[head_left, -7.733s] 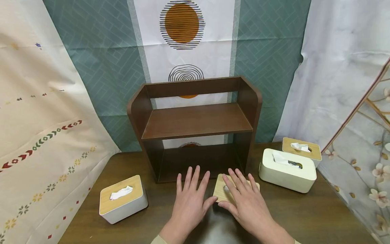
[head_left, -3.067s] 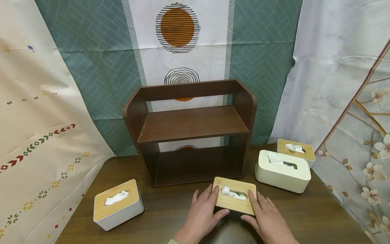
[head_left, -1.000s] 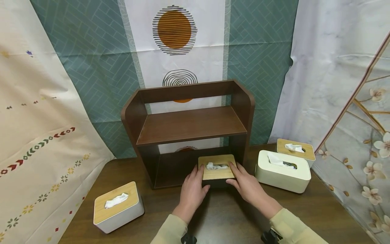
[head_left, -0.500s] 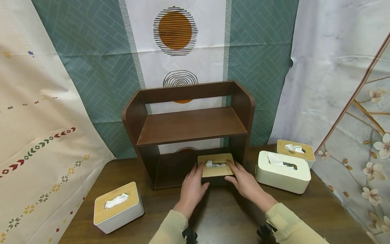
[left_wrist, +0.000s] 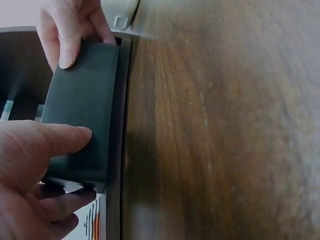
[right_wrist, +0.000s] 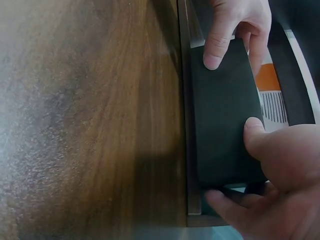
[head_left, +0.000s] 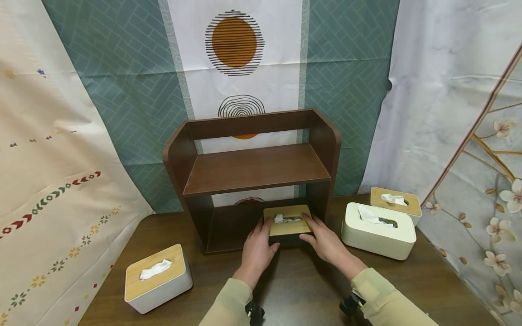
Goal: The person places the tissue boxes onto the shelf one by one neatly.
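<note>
Your left hand and right hand are both clamped on the dark tissue box, one on each end, just below the centre of the head view, thumbs laid across its near face and fingers curled round the ends. The box sits in the lower compartment of the brown shelf, toward the right side of that opening, bamboo lid up with a tuft of white tissue poking from the slot. In the left wrist view your thumb lies flat on the box's dark front wall at centre left, and the other hand's fingers pinch the far end at the upper left of the frame. In the right wrist view the same dark wall fills the centre right, with your thumb on it at the lower right and the opposite hand gripping at the top. The box's front edge lies right by the shelf's front lip there. On the desk, a white box with a bamboo lid stands at the lower left of the head view, well apart from your hands. At the right, an all-white tissue box sits just beside the shelf's right wall, and another bamboo-lidded box stands close behind it, near the curtain.
</note>
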Motion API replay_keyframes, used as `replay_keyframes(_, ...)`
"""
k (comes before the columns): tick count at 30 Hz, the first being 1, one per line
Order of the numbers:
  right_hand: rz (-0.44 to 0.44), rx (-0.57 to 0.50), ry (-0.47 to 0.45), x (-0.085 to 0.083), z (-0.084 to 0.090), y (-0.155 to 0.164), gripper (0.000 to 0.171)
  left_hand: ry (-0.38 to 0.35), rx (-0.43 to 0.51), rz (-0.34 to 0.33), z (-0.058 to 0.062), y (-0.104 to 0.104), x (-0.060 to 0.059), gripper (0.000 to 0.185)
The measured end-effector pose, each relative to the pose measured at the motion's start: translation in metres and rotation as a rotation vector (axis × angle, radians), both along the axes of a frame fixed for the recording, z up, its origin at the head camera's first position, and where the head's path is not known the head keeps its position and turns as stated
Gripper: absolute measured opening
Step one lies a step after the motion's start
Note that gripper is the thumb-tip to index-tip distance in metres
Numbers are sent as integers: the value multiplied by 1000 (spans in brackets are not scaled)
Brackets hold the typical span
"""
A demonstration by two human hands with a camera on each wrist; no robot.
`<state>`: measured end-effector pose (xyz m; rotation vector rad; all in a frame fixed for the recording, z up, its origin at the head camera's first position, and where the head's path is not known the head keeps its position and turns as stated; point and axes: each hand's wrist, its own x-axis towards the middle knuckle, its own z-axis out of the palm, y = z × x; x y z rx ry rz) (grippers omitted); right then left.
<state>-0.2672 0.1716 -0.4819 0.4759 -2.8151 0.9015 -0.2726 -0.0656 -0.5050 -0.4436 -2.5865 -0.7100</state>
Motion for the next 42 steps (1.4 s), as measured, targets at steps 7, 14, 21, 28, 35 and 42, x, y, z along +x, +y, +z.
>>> replay_keyframes(7,-7,-18,37,-3,-7,0,69,44,8,-1,-36,-6,-23,90)
replay_keyframes(14,-64,-21,52,-2,-12,0,73,73,-49,-41,-43,-9,-27,105)
replay_keyframes(21,-42,58,129,0,-16,-2,91,26,-51,-28,-4,-4,-5,96)
replay_keyframes(28,-65,109,243,-5,-28,-8,95,25,-60,-4,-4,-4,-6,92)
replay_keyframes(35,-91,142,310,-10,-33,-10,94,11,-42,15,-7,-3,-8,94)
replay_keyframes(42,-103,153,325,-11,-34,-10,97,0,-31,9,-8,-1,-10,94)
